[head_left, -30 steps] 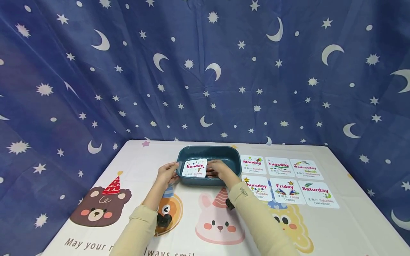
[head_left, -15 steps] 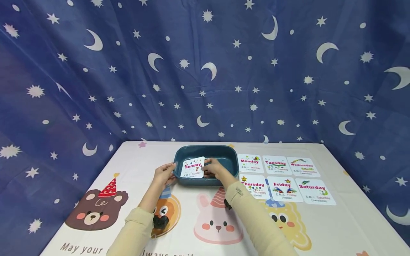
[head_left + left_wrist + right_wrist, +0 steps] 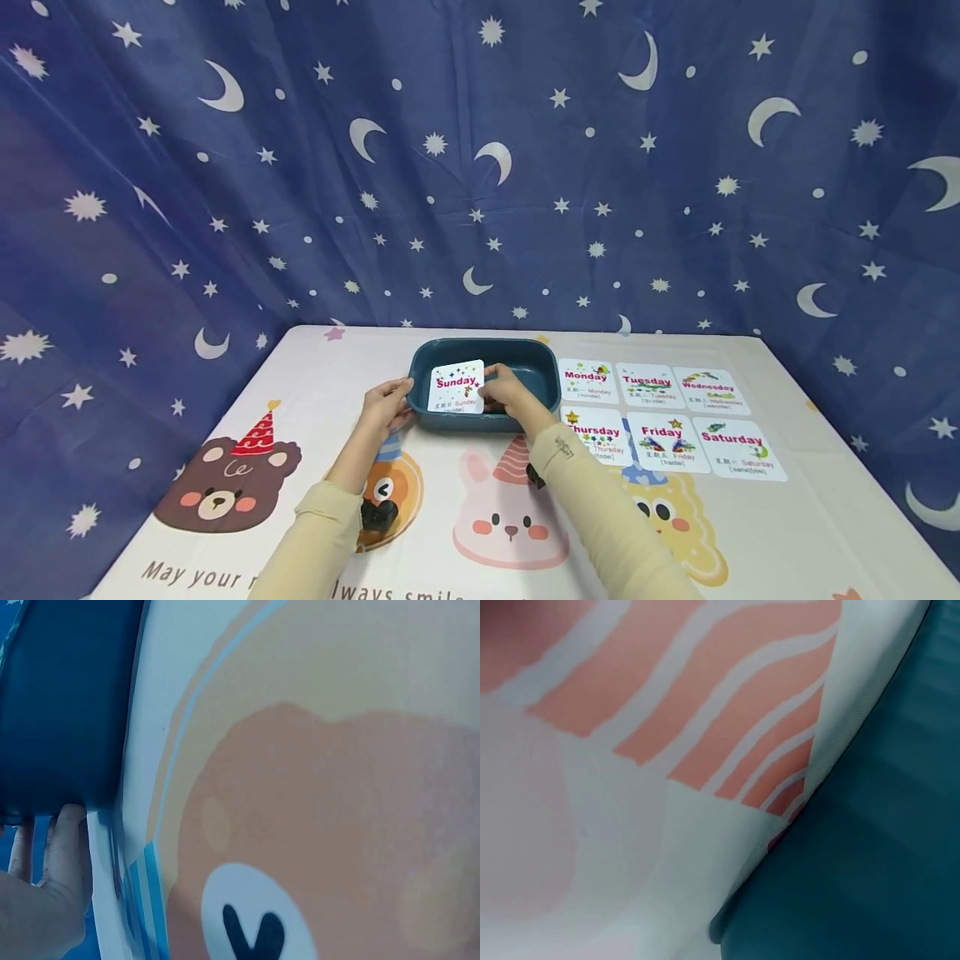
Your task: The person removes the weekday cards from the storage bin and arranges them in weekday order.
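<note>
A dark teal rectangular basin [image 3: 525,423] stands near the back middle of the table. My left hand [image 3: 384,406] holds its left end by the rim; in the left wrist view, fingers [image 3: 66,847] touch the basin's outer wall. Inside the basin my right hand [image 3: 513,395] pinches the right edge of a white "Sunday" card [image 3: 457,388]. The card stands tilted up, its printed face toward me and its lower edge close to the front wall. Some right fingers are hidden behind the wall and card. The right wrist view shows the basin's side [image 3: 855,847] but no hand.
Right of the basin lie two rows of day cards, with Monday [image 3: 588,382], Tuesday [image 3: 648,385] and Wednesday [image 3: 711,390] behind several others such as Friday [image 3: 667,442]. A cartoon-print cloth [image 3: 420,575] covers the table. A starry blue curtain [image 3: 465,208] hangs behind.
The Sunday card has tipped first to one side, then back straighter and slightly higher, with the right hand on its edge. The left hand stays on the basin; the head view has shifted a little.
</note>
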{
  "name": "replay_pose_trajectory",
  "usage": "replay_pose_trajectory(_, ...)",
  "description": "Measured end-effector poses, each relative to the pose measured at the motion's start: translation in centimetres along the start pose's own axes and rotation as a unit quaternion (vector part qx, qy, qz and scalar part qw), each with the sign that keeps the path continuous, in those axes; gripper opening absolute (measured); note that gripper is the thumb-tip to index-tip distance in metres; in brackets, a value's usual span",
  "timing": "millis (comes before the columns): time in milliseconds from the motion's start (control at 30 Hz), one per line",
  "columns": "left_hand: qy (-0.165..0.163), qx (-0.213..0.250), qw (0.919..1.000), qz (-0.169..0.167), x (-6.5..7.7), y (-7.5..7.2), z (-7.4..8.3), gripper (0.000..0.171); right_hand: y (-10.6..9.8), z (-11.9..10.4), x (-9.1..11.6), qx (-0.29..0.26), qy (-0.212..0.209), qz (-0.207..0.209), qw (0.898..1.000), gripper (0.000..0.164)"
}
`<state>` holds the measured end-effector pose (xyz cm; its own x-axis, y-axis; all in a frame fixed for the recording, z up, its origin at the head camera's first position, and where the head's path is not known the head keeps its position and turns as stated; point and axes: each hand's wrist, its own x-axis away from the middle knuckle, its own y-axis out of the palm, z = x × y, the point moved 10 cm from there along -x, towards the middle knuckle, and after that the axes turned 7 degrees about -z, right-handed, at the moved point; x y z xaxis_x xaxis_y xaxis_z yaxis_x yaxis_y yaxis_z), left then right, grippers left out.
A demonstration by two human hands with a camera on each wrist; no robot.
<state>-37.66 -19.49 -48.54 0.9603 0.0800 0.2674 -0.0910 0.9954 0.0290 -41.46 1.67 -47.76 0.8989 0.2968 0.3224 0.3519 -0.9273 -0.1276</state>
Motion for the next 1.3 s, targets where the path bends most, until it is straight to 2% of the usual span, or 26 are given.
replay_pose_trajectory(133, -0.004, 0.000, 1.0000, 0.005, -0.1, 0.1, -0.4, 0.045, -0.4, 0.1, 0.0, -0.001, -0.010, 0.014, 1.000, 0.044)
replay_pose_trajectory(333, -0.023, -0.003, 0.9996, 0.015, 0.6, 0.6, 0.1, 0.042, -0.9, -0.6, 0.4, 0.012, -0.037, 0.032, 0.999, 0.050)
replay_pose_trajectory(767, -0.018, -0.007, 0.9997, 0.016, 0.4, 0.4, 0.2, 0.043, -1.6, -1.9, 1.2, -0.001, -0.055, 0.029, 0.998, 0.068)
replay_pose_trajectory(1100, -0.016, 0.001, 0.9998, 0.014, 0.3, 0.1, 0.1, 0.041, -2.3, -2.8, 2.7, -0.007, -0.059, 0.029, 0.998, 0.067)
replay_pose_trajectory(1300, -0.019, 0.000, 0.9998, 0.010, 0.5, 0.2, 0.1, 0.042, -3.3, -3.0, 3.5, -0.033, -0.056, 0.033, 0.997, 0.071)
